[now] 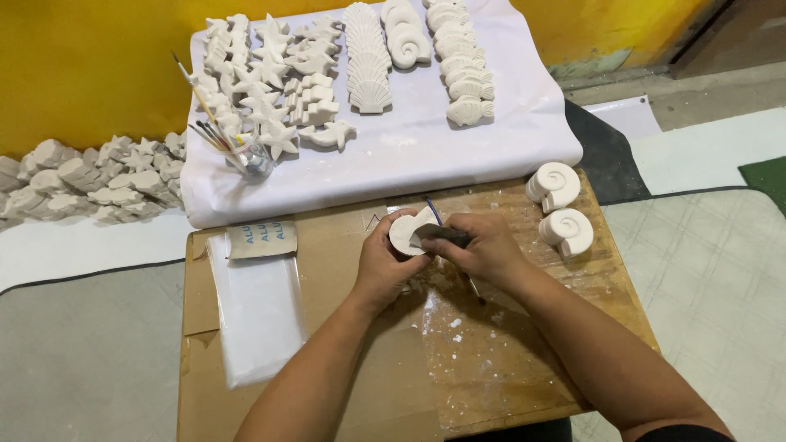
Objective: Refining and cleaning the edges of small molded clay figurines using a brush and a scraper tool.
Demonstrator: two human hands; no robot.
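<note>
My left hand point(381, 266) holds a white plaster snail-shell figure point(405, 229) over a flat sheet of brown cardboard point(327, 385). My right hand point(483, 250) grips a small dark tool point(442, 236) with a thin blue tip pressed against the figure's edge. White dust and chips lie on the cardboard under both hands. Two more spiral shell figures point(561, 209) stand on the cardboard to the right of my right hand.
A white sheet point(409, 155) behind the cardboard carries rows of plaster starfish, scallop shells, spirals and fish. A glass jar of paintbrushes point(250, 160) stands at its left. More plaster pieces point(90, 176) are heaped against the yellow wall. A clear plastic bag point(254, 311) lies at left.
</note>
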